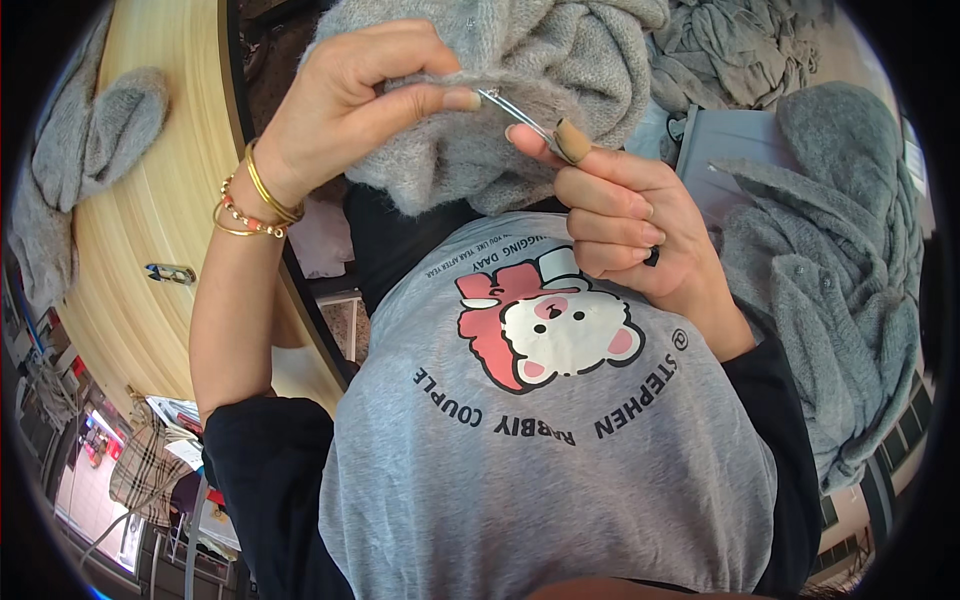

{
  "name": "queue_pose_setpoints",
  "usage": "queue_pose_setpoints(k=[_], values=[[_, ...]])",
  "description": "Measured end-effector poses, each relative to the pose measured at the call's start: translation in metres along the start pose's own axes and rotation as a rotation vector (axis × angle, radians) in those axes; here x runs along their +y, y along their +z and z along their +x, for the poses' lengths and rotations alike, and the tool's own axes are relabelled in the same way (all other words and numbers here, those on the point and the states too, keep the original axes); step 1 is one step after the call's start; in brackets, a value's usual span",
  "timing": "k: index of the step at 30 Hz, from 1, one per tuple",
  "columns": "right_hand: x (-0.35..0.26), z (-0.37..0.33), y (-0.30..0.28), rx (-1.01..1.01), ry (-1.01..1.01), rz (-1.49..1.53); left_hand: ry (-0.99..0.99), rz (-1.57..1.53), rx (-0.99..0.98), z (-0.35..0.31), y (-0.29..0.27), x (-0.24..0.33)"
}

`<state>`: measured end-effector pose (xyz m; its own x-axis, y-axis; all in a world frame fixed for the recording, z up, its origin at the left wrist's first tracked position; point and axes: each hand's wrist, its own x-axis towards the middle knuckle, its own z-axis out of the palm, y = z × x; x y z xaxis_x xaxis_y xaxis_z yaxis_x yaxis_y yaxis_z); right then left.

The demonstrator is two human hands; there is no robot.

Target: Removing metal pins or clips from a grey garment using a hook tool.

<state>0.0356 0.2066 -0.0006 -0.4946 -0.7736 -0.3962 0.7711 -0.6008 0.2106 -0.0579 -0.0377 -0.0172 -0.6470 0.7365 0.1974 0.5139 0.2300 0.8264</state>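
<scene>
My left hand is closed in a pinch on the edge of a fuzzy grey knitted piece, which bunches over my lap. Between the thumb and forefinger of my right hand is a slim silver tool with what look like two thin prongs. Its tip meets the knit edge right beside my left thumb. A tan finger cover sits on my right forefinger, and the other fingers curl into the palm. Something small and black shows at those curled fingers.
A pale wooden table stands on the left, bearing a grey knitted piece and a small pointed metal tool. To the right, grey knitwear drapes beside a grey bin. More grey knitwear lies at the far right.
</scene>
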Motion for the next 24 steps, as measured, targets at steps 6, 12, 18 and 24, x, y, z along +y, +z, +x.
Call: queue_pose_setpoints(k=[6,12,18,24], values=[[0.009,0.003,0.007,0.309,-0.530,-1.411,-0.073,-0.202,-0.095,0.005,-0.010,0.007],[0.009,0.009,0.011,0.406,-0.488,-1.180,-0.118,-0.039,0.105,0.000,0.009,0.005],[0.008,0.014,0.016,0.324,-0.309,-0.696,-0.079,0.211,0.251,0.004,0.019,0.010],[0.020,0.024,0.020,0.362,-0.419,-0.820,-0.112,0.276,0.334,0.010,0.026,0.013]])
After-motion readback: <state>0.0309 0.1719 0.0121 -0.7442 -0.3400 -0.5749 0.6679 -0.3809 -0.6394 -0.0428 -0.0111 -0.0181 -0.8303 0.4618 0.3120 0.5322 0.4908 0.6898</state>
